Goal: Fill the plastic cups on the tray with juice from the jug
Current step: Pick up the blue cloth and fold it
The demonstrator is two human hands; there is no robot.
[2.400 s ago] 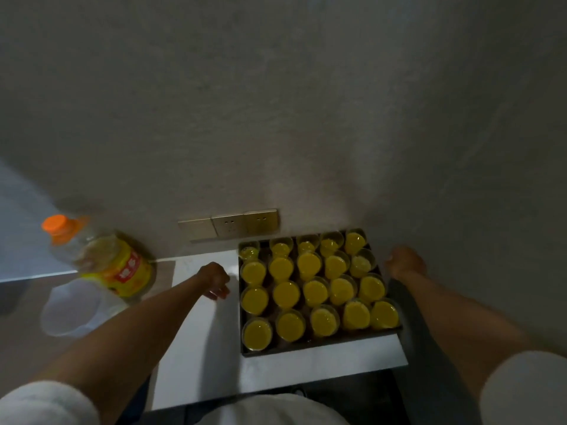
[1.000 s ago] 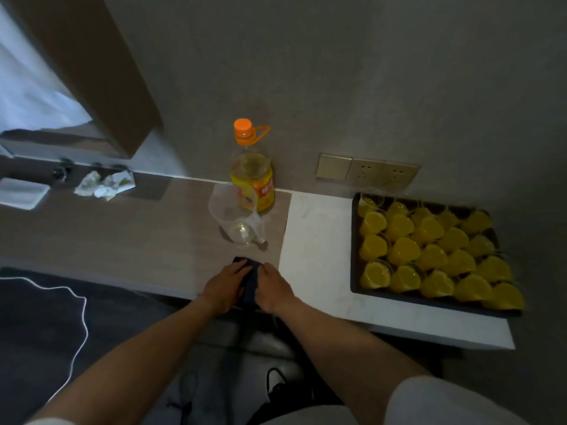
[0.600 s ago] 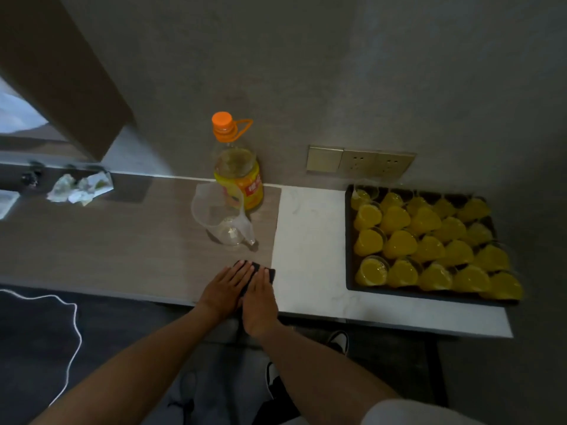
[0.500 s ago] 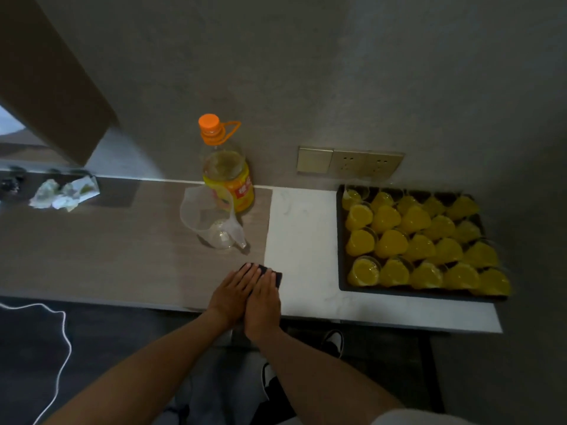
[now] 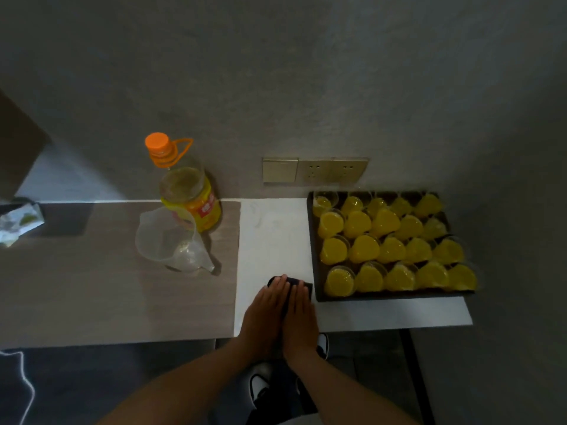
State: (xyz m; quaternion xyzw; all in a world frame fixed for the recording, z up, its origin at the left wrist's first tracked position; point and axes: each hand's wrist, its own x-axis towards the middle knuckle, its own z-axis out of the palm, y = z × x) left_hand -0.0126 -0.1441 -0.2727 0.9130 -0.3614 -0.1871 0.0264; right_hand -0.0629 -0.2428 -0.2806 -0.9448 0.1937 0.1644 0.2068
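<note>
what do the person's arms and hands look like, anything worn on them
Both forearms are bare up to the bottom edge of the frame; no sleeves show now. The left hand and right hand wear no gloves, and no watch, ring or bracelet is visible, though the dim light could hide small things.

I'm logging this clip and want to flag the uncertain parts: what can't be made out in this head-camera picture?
- Small dark object on the white counter: the left hand and right hand lie flat over it, so its kind is unclear.
- Crumpled white wrapper: cut off by the left edge.
- Orange label on the orange-capped plastic bottle: print too blurred to read.
- Clear plastic jug: dim light hides any leftover liquid.
</note>
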